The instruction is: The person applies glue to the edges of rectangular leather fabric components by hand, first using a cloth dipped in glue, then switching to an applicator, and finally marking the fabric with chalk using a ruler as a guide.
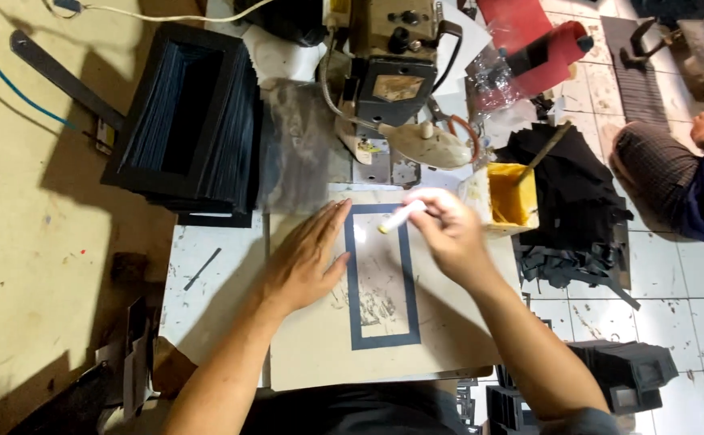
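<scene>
A dark blue rectangular frame piece [353,282] lies flat on a beige work board [320,346]. My left hand [307,258] rests flat and open on the board, its fingers on the frame's left strip. My right hand [448,229] holds a small white brush [400,217] with a yellowish tip, which touches the frame's upper right strip. A yellow glue pot [513,193] with a stick in it stands just right of my right hand.
A stack of dark frames [195,121] sits at the upper left. A sewing machine [392,80] stands behind the board. Black scraps [569,201] lie on the tiled floor at right, where another person [682,177] sits. More dark frames [625,374] lie at lower right.
</scene>
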